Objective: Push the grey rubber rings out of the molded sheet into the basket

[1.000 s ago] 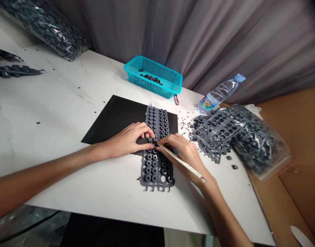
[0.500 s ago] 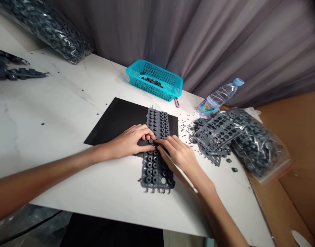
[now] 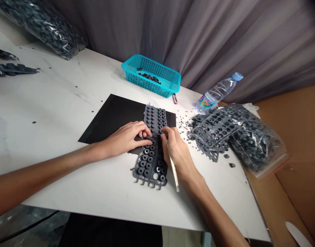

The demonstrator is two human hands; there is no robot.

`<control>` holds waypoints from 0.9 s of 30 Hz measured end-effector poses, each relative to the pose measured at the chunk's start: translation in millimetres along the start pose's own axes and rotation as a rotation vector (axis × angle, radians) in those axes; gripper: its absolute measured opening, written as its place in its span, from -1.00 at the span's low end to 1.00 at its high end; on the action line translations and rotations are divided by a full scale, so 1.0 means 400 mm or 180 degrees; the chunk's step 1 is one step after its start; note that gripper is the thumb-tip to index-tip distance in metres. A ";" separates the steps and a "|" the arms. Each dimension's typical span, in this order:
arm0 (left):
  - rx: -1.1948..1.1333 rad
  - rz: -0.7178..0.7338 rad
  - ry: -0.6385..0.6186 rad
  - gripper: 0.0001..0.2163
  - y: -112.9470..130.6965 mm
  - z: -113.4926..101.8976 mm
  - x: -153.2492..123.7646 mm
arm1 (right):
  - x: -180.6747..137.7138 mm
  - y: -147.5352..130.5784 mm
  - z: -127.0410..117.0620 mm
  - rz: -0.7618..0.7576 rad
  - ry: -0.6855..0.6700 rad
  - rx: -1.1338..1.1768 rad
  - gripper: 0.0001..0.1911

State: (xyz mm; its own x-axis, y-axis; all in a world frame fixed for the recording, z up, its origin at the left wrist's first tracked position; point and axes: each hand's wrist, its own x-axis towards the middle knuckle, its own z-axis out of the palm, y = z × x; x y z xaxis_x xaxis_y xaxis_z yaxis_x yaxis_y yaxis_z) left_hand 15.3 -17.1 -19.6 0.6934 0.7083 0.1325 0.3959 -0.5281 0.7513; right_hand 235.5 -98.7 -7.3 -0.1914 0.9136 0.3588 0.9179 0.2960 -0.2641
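A grey rubber sheet (image 3: 149,164) studded with small rings lies across a black mat (image 3: 113,116) on the white table (image 3: 57,103). My left hand (image 3: 126,137) presses on the sheet's middle, fingers curled over the rings. My right hand (image 3: 176,151) rests on the sheet's right side, fingers closed around a thin pale stick (image 3: 173,169) whose tip touches the sheet near my left fingertips.
A teal basket (image 3: 170,80) holding small dark rings stands behind the mat. A water bottle (image 3: 216,92) lies at the right. Emptied grey sheets (image 3: 214,132) and a clear bag of parts (image 3: 257,140) sit right of my hands, with loose bits scattered around. More bags lie far left.
The grey sheet has swung, its near end shifting left. My right hand turned so the stick points toward me instead of off to the right. My left hand stayed on the sheet.
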 end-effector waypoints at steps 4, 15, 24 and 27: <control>0.0001 0.0029 -0.0024 -0.74 -0.004 -0.002 0.000 | 0.007 0.043 -0.039 0.0458 0.0460 0.0193 -0.72; -0.0198 0.0004 -0.0262 -0.65 -0.007 -0.018 -0.004 | 0.003 0.017 -0.099 -0.0067 -0.0664 0.1100 -0.92; -0.0176 -0.0072 -0.0295 -0.69 0.011 -0.026 -0.005 | 0.006 0.030 -0.083 -0.0262 -0.0752 0.1073 -0.90; -0.0183 0.0014 -0.0292 -0.70 0.015 -0.025 -0.005 | 0.005 0.028 -0.079 -0.0292 -0.0770 0.1031 -0.90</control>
State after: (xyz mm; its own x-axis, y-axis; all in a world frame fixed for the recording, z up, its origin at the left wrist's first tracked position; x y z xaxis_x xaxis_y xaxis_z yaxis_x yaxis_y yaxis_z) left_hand 10.2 -16.9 -8.9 0.7482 0.6588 0.0783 0.3594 -0.5016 0.7869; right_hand 256.4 -102.2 18.6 -0.3788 0.9071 0.1835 0.7439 0.4164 -0.5227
